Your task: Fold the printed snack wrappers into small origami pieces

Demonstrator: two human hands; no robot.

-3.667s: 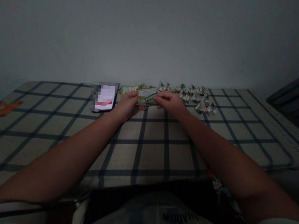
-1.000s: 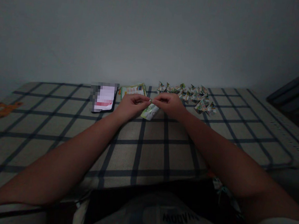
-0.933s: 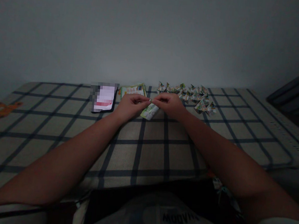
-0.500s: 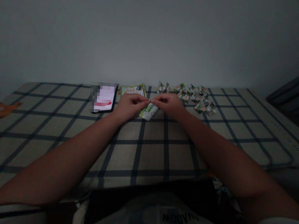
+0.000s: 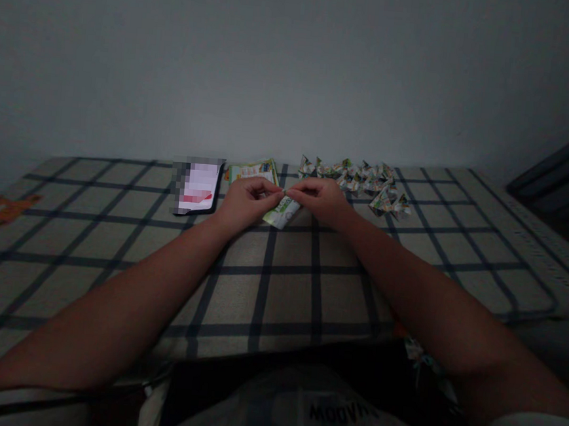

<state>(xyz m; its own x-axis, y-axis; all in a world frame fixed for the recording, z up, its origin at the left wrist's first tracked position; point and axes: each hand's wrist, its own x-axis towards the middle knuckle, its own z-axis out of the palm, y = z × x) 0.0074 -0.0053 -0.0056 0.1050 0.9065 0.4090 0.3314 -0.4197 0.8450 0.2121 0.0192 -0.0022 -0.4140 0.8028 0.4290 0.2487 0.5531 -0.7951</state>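
Observation:
A small piece of printed paper [image 5: 282,214], green and white and partly folded, is pinched between both hands at the middle of the table. My left hand [image 5: 247,200] is closed on its upper left edge, thumb against forefinger. On the other side, my right hand [image 5: 322,199] pinches it close to the left fingertips. The fingers hide the upper end of the paper. Just behind my left hand lies a stack of printed paper sheets [image 5: 252,170]. Beyond my right hand sit several folded paper pieces [image 5: 354,176] with pointed corners.
A phone [image 5: 200,187] with a lit, partly blurred screen lies left of my left hand. The checked cloth [image 5: 288,292] covers the surface, which meets a grey wall [image 5: 295,76] at the back. An orange figure [image 5: 6,209] shows at the far left.
The paper has tilted slightly between my fingers, so less of its print shows. Both hands stay in nearly the same place.

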